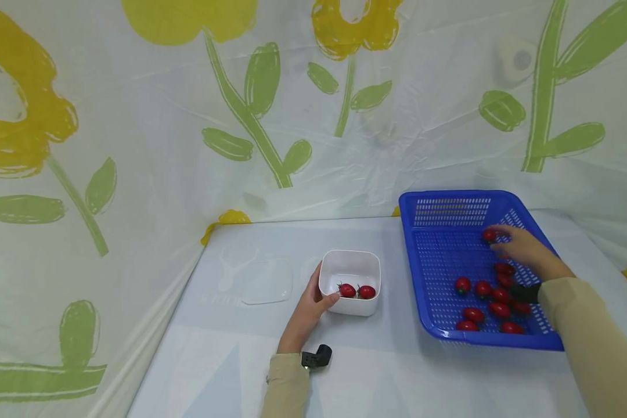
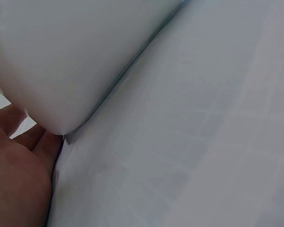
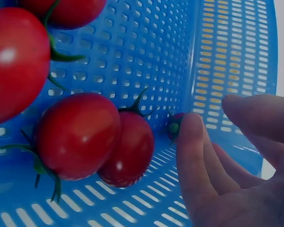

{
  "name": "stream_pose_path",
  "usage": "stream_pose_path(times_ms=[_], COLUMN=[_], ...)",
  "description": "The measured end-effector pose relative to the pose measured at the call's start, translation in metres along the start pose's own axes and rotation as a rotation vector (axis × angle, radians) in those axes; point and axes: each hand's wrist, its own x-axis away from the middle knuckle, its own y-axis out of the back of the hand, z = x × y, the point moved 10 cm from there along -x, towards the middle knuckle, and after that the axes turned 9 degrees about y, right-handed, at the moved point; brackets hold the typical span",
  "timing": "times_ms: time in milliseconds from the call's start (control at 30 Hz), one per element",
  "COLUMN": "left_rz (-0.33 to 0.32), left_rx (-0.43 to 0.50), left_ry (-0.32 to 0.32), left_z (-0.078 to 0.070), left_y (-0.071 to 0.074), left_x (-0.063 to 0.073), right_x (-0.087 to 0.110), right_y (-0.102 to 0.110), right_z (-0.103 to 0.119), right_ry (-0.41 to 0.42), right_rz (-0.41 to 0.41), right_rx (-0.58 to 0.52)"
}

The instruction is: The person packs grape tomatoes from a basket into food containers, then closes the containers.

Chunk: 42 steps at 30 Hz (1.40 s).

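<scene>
In the head view, my left hand (image 1: 310, 305) holds a small white square container (image 1: 352, 307) at its left side, thumb at the near corner. Two cherry tomatoes (image 1: 366, 292) lie inside it. The left wrist view shows the container's wall (image 2: 75, 56) against my palm and fingers. My right hand (image 1: 525, 249) reaches into a blue plastic basket (image 1: 413, 261). Just beyond its fingertips is a single cherry tomato (image 3: 174, 126); the right wrist view shows thumb and fingers spread apart, with nothing between them. Several other cherry tomatoes (image 1: 499, 310) lie in the basket's near half.
A clear, flat lid (image 1: 266, 281) lies on the white tabletop left of the container. The basket's raised wall (image 1: 423, 316) stands between the container and the tomatoes. Behind the table hangs a white sheet (image 1: 303, 104) printed with flowers.
</scene>
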Motion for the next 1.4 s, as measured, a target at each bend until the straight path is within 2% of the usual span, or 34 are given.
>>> stream_pose_path(times_ms=[167, 333, 500, 733, 1000, 1167, 1400], left_rz=[-0.001, -0.004, -0.003, -0.008, -0.005, -0.011, -0.001], left_rx=[0.000, 0.008, -0.006, -0.013, -0.009, -0.010, 0.004], left_ry=[-0.015, -0.015, -0.017, -0.014, -0.017, -0.007, 0.006], left_z=[0.001, 0.001, 0.001, 0.001, -0.001, 0.000, -0.004], left_y=[0.000, 0.000, 0.000, 0.001, 0.001, 0.002, 0.001], left_x=[-0.002, -0.001, -0.001, -0.001, 0.000, 0.000, 0.003], right_x=[-0.006, -0.008, -0.009, -0.015, -0.017, -0.019, -0.018], right_y=[0.000, -0.007, -0.014, -0.019, -0.022, -0.021, -0.022], right_z=[-0.002, -0.003, -0.004, 0.001, 0.007, 0.005, 0.001], right_ry=[-0.008, -0.017, -0.028, 0.036, 0.107, 0.095, 0.028], right_rz=[0.014, 0.067, 0.109, 0.109, 0.099, 0.095, 0.116], right_rx=[-0.001, -0.065, -0.084, 0.008, 0.057, 0.134, 0.116])
